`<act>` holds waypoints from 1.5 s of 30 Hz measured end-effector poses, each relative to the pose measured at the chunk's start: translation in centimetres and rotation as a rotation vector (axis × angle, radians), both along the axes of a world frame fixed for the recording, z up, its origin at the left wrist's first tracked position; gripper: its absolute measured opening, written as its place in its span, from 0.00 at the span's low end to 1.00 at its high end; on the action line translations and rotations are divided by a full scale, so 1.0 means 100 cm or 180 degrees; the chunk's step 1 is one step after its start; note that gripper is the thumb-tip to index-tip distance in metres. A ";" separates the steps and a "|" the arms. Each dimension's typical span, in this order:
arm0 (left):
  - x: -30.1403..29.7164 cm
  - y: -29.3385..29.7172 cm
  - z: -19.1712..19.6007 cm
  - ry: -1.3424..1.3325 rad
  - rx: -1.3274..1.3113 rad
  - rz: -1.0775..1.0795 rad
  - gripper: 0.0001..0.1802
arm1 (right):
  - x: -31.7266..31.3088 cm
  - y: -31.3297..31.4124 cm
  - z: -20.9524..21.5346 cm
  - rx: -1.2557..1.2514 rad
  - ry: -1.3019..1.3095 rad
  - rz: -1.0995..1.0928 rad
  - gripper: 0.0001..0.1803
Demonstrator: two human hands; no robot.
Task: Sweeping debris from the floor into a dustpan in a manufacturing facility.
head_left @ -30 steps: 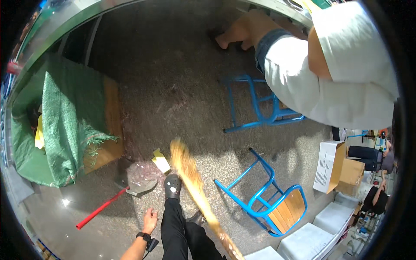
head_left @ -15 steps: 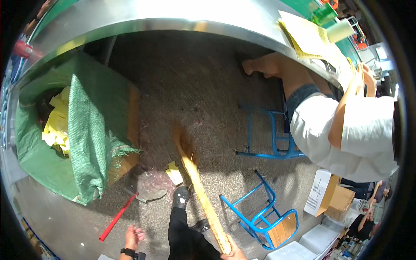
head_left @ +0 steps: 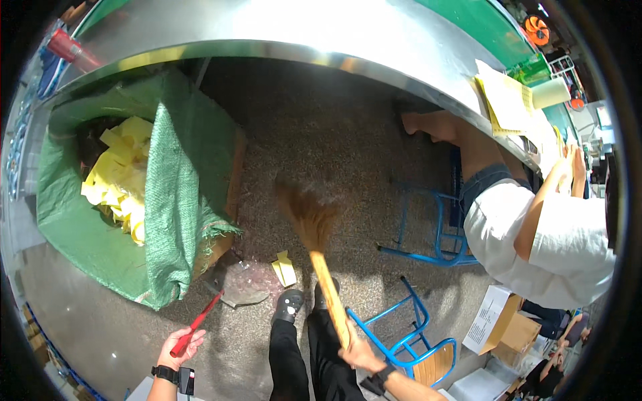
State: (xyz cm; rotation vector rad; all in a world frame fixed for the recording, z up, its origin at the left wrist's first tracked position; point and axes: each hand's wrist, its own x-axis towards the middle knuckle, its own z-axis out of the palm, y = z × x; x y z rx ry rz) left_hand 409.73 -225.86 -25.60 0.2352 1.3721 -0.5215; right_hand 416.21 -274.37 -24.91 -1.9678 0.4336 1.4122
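At the far left of the frame a big bin lined with a green woven sack point(head_left: 174, 220) stands on the speckled floor point(head_left: 334, 140), with yellow paper scraps point(head_left: 124, 180) piled inside it. At the lower left my left hand point(head_left: 182, 344) comes up from the bottom edge, a black watch on the wrist, fingers clenched around the red handle of a dustpan point(head_left: 244, 289). The grey pan rests on the floor just beside the bin's lower corner, a crumpled clear plastic film lying in it. Just right of the pan a yellow paper scrap point(head_left: 285, 269) lies on the floor, close in front of my black shoe point(head_left: 289, 304).

In the middle, the straw broom point(head_left: 309, 217) reaches ahead of my feet, its bristle head blurred against the floor. My right hand point(head_left: 361, 351), lower centre, grips the wooden shaft with the fingers wrapped tight.

I judge I am in the sweeping step, drawing litter toward the pan. The next move, as I read it, calls for bringing the bristles to the far side of the yellow scrap and pulling it left into the pan's mouth while my left hand holds the pan steady.

Further right stand two blue metal chairs point(head_left: 414, 334), and at the right edge another person in a white shirt point(head_left: 555, 254) sits at a steel tabletop point(head_left: 321, 33) that curves across the top.
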 end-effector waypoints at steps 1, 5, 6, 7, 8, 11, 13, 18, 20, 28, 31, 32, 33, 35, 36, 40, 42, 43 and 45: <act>0.003 -0.003 0.001 0.0088 -0.0166 0.0015 0.23 | -0.018 -0.010 0.004 0.0042 0.0152 0.0006 0.51; -0.030 -0.002 0.005 0.0507 -0.0426 0.0099 0.24 | -0.013 -0.041 0.051 0.0074 0.0249 0.0421 0.49; -0.035 -0.005 0.008 0.0498 -0.0332 0.0133 0.23 | -0.007 -0.051 0.056 0.0061 0.0035 0.0514 0.48; -0.041 -0.008 0.013 0.0503 -0.0217 0.0166 0.23 | 0.030 -0.045 0.076 0.0042 0.0548 0.0196 0.47; -0.044 -0.011 0.015 0.0496 -0.0127 0.0175 0.22 | 0.035 -0.056 0.063 -0.0013 -0.0044 0.0196 0.46; -0.054 -0.016 0.018 0.0259 -0.0113 0.0515 0.21 | 0.088 -0.064 0.025 -0.0646 -0.0597 0.0487 0.47; -0.057 -0.029 0.022 0.0257 0.0131 0.0690 0.23 | 0.116 -0.067 -0.013 -0.0391 -0.0594 -0.0027 0.49; -0.096 -0.077 0.002 0.0620 0.0375 0.0731 0.26 | 0.047 -0.067 -0.039 -0.0195 -0.0552 0.0512 0.50; -0.100 -0.107 -0.020 0.0641 0.0319 0.0249 0.25 | 0.035 -0.070 -0.012 0.0138 -0.0283 0.0775 0.51; 0.099 -0.230 -0.091 -0.0751 0.1144 -0.2325 0.19 | 0.029 -0.112 0.064 -0.0122 -0.0070 0.0139 0.48; 0.166 -0.267 -0.169 -0.1194 0.1731 -0.2966 0.20 | 0.035 -0.120 0.050 -0.0431 -0.0027 -0.0533 0.48; 0.186 -0.276 -0.199 -0.1313 0.1837 -0.3229 0.23 | 0.037 -0.125 0.039 -0.0423 0.0037 -0.0825 0.49; 0.203 -0.280 -0.244 -0.1849 0.2546 -0.4104 0.27 | 0.021 -0.135 0.020 -0.0314 -0.0161 -0.1157 0.50; 0.235 -0.296 -0.308 -0.2330 0.3315 -0.5087 0.34 | 0.015 -0.137 -0.005 -0.0138 -0.0071 -0.1857 0.52; 0.252 -0.308 -0.332 -0.2259 0.3382 -0.5187 0.37 | 0.022 -0.136 -0.011 -0.0191 0.0325 -0.2196 0.52; 0.286 -0.311 -0.440 -0.2797 0.4655 -0.5118 0.47 | -0.013 -0.159 -0.051 0.0029 0.0309 -0.2327 0.55; 0.319 -0.329 -0.456 -0.2592 0.4544 -0.5297 0.49 | -0.013 -0.167 -0.060 0.0209 0.0351 -0.2782 0.55; 0.332 -0.348 -0.457 -0.2533 0.4446 -0.5401 0.50 | -0.018 -0.171 -0.063 0.0091 0.0400 -0.2743 0.54; 0.345 -0.383 -0.453 -0.2427 0.4457 -0.5031 0.49 | -0.027 -0.176 -0.064 -0.0116 0.0488 -0.2701 0.53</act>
